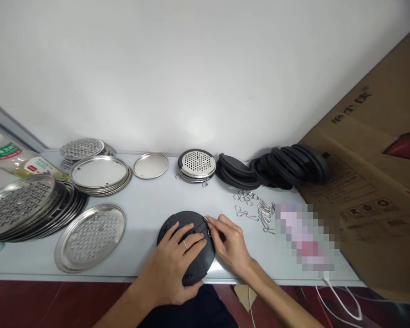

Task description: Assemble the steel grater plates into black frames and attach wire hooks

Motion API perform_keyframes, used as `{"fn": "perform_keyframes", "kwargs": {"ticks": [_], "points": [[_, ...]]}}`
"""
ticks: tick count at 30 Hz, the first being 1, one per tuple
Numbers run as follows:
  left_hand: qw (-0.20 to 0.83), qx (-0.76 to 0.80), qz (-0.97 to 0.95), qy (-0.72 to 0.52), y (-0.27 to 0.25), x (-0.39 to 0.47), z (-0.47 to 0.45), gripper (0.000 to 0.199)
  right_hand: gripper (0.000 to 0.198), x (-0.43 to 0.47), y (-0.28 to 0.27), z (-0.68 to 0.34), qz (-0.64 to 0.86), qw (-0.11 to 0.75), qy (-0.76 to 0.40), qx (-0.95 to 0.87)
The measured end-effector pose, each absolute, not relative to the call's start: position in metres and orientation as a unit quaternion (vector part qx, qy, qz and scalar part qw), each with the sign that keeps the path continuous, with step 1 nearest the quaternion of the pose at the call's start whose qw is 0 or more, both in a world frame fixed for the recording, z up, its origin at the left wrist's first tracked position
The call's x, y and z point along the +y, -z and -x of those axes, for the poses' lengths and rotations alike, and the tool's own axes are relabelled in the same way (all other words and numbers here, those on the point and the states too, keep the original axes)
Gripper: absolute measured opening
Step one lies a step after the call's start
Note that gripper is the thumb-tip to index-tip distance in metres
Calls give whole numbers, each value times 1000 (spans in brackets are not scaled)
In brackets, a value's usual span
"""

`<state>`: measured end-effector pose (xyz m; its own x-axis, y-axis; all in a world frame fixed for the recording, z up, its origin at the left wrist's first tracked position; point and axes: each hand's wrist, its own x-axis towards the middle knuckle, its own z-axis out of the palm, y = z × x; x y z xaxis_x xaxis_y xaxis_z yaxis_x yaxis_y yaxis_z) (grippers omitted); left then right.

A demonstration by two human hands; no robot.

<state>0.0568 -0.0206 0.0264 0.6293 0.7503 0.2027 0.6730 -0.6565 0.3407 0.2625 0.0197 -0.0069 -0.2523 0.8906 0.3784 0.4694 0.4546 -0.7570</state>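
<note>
Two fingertips of your right hand (231, 243) pinch a metal clip (205, 219), which could slip from the black disc (205, 258) near the table's (141, 255) front edge if your left hand (172, 262), fingers spread on top, lets it turn.

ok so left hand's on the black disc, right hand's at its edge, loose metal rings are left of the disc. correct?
Not quite: the head view shows the loose metal rings right of the black disc. Left hand on it, right hand at its edge: both correct.
</note>
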Motion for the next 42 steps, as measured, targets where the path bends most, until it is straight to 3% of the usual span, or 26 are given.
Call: {"fn": "perform_keyframes", "kwargs": {"ticks": [9, 27, 42], "points": [[119, 400, -893, -170, -25, -18, -59, 64, 29, 23, -2, -264, 440, 368, -274, -772], [130, 403, -889, -174, -23, -20, -58, 65, 26, 19, 0, -259, 467, 398, -274, -740], [120, 404, -889, -178, -24, -18, -61, 60, 25, 26, -11, -266, 446, 322, -290, -783]]}}
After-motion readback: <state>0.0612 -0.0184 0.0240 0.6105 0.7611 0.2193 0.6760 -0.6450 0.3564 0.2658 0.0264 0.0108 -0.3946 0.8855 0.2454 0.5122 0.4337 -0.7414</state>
